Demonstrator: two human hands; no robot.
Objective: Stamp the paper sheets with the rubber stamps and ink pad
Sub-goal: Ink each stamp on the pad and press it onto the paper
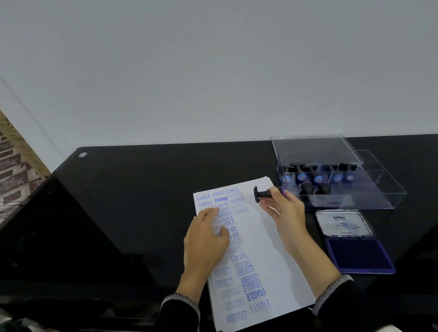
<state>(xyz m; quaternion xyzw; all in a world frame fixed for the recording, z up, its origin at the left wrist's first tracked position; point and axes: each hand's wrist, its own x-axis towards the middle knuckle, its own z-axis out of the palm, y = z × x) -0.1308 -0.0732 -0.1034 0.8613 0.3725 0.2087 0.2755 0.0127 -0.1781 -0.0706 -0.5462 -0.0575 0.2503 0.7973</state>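
A stack of white paper sheets [270, 261] lies on the black table, its top sheet covered with several blue stamp prints. My left hand [205, 243] rests flat on the sheet's left side, fingers straight. My right hand [284, 208] hovers above the upper right corner of the stack and holds a black rubber stamp [263, 195] sideways, its handle end pointing left. An open blue ink pad [358, 254] lies to the right of the paper, its lid [343, 224] folded back.
A clear plastic box [345, 182] with several more black stamps stands at the back right, its lid [316, 149] raised. The glossy black table [126, 204] ends at a white wall [204, 62]; its left corner falls away to a patterned floor [0, 167].
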